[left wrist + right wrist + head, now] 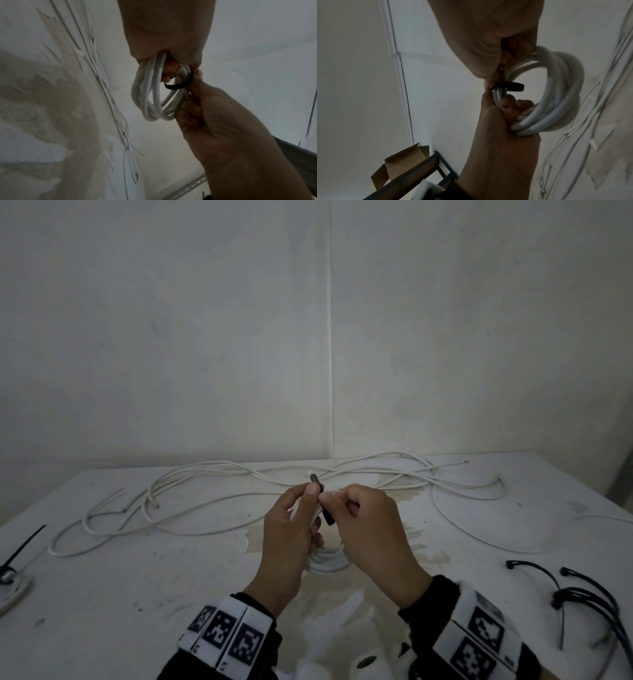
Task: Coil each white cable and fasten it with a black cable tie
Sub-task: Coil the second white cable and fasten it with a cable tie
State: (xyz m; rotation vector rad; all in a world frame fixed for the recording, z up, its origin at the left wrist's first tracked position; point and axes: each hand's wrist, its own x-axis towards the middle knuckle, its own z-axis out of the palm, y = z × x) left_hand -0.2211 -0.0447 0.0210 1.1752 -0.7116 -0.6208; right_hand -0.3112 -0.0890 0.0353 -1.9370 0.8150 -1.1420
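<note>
A small coil of white cable (325,563) hangs between both hands above the middle of the table. My left hand (298,518) grips it, fingers curled through the loops. A black cable tie (317,484) wraps one side of the coil, its tail sticking up past my left thumb. My right hand (356,508) pinches the tie beside the coil. In the left wrist view the coil (150,97) hangs from my left hand (168,33), and the right hand (223,121) holds the tie's loop (176,86). The right wrist view shows the tie (510,86) circling the strands of the coil (559,94).
Several loose white cables (239,474) sprawl across the far half of the white table (137,577). A bunch of black ties (582,597) lies at the right. A tied coil (10,587) sits at the left edge. A cardboard box (399,162) stands on a rack beside the table.
</note>
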